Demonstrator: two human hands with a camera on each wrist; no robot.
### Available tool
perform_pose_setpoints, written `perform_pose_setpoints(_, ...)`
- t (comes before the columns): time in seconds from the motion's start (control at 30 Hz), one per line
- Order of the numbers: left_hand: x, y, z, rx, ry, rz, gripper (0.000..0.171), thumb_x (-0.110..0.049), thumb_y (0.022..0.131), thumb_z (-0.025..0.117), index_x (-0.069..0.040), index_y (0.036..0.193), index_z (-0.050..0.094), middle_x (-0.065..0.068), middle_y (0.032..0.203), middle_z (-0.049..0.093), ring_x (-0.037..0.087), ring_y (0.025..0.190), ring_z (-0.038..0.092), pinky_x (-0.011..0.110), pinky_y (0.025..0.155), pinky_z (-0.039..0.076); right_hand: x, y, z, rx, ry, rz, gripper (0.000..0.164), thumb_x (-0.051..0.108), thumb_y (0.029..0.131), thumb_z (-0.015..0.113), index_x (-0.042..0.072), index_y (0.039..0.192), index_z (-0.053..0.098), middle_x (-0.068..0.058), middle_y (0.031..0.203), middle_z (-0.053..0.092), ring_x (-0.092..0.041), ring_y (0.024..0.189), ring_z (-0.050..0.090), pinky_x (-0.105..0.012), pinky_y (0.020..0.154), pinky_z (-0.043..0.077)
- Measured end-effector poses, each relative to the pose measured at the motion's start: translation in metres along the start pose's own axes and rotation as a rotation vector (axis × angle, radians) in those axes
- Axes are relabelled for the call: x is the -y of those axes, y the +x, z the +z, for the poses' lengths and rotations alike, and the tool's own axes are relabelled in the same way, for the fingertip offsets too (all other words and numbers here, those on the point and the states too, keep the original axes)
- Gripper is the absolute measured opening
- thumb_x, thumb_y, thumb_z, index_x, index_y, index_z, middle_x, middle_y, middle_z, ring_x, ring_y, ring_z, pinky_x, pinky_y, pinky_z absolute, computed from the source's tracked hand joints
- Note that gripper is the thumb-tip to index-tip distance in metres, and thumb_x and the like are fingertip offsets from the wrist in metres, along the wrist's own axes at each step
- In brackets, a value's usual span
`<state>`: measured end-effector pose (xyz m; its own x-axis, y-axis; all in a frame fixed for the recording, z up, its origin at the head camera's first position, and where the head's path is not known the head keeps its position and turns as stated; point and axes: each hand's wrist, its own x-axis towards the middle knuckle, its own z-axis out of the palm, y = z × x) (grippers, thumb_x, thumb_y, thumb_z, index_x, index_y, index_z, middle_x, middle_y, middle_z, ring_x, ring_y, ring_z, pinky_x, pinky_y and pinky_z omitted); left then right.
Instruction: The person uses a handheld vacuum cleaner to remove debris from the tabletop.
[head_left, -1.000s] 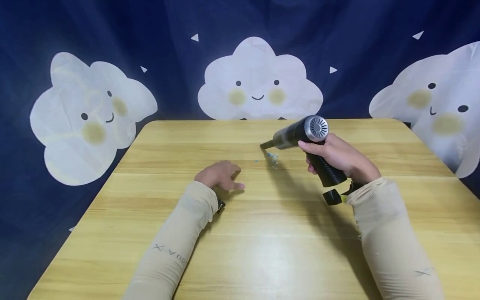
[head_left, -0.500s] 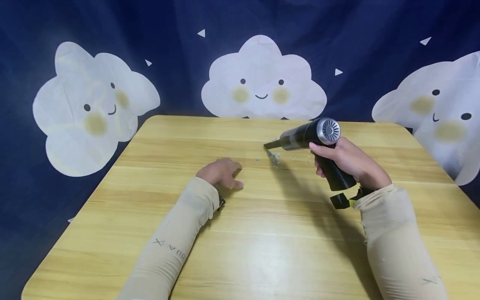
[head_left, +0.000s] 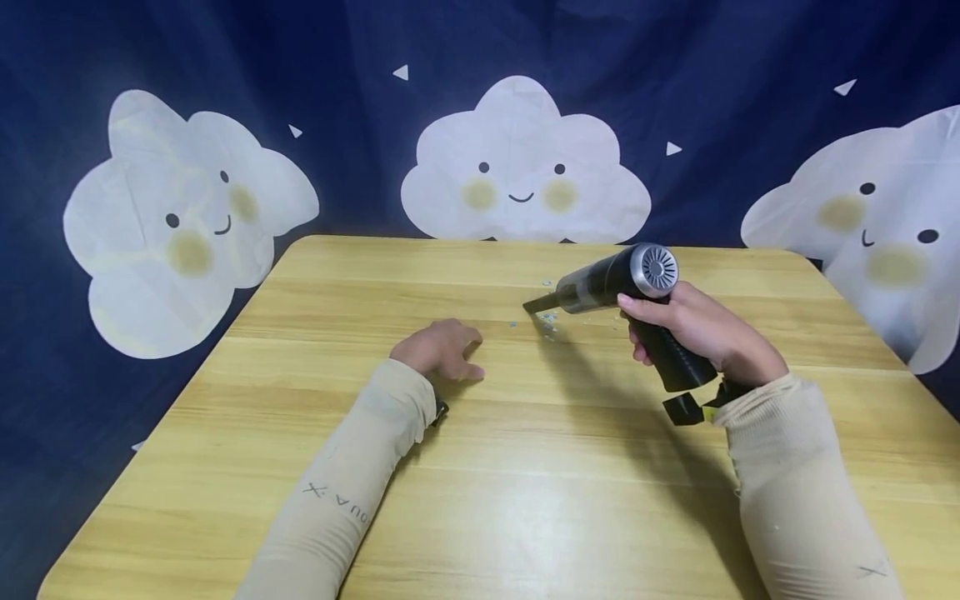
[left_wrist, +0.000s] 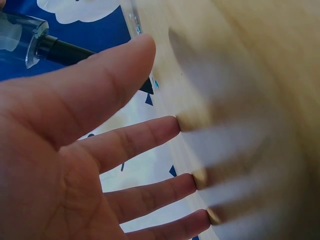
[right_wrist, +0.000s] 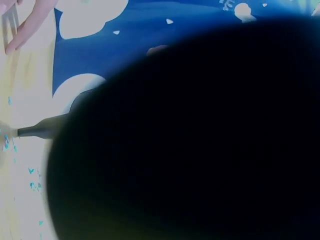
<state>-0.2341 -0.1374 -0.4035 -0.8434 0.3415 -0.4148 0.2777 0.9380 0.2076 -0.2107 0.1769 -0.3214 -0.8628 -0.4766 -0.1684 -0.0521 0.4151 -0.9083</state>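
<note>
My right hand (head_left: 693, 329) grips the black handle of a handheld vacuum cleaner (head_left: 600, 282), its silver vented end facing me. The vacuum's narrow dark nozzle (head_left: 542, 303) points down and left, its tip close over the wooden tabletop. Small blue and white scraps (head_left: 550, 317) lie scattered around that tip. To the left, my left hand (head_left: 438, 348) rests with its fingertips on the tabletop. In the left wrist view, its fingers (left_wrist: 135, 142) are extended and hold nothing. The vacuum's black body (right_wrist: 190, 140) fills most of the right wrist view and hides my right fingers.
The wooden table (head_left: 480, 500) has rounded far corners. Behind it hangs a dark blue curtain (head_left: 345, 100) printed with white smiling clouds. A few paler scraps (head_left: 600, 320) lie under the vacuum, right of the main cluster.
The vacuum and my right hand have shifted right and slightly nearer. Some scraps around the nozzle have spread, a few of them now farther back. My left hand stays in place.
</note>
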Motion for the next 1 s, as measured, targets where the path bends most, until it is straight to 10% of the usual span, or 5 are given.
perform_pose_setpoints(1.0,-0.0019,-0.0038,-0.0018,-0.023,0.009,0.011,0.063,-0.041,0.09,0.061,-0.012,0.142,0.04,0.015,0.149,0.036,0.034,0.137,0.028,0.05,0.112,0.026,0.0061,-0.0089,0.0021,0.03,-0.012,-0.031,0.038,0.035,0.099,0.05,-0.001,0.11,0.043,-0.014,0.075,0.055,-0.025,0.06,0.06,-0.037,0.058,0.055)
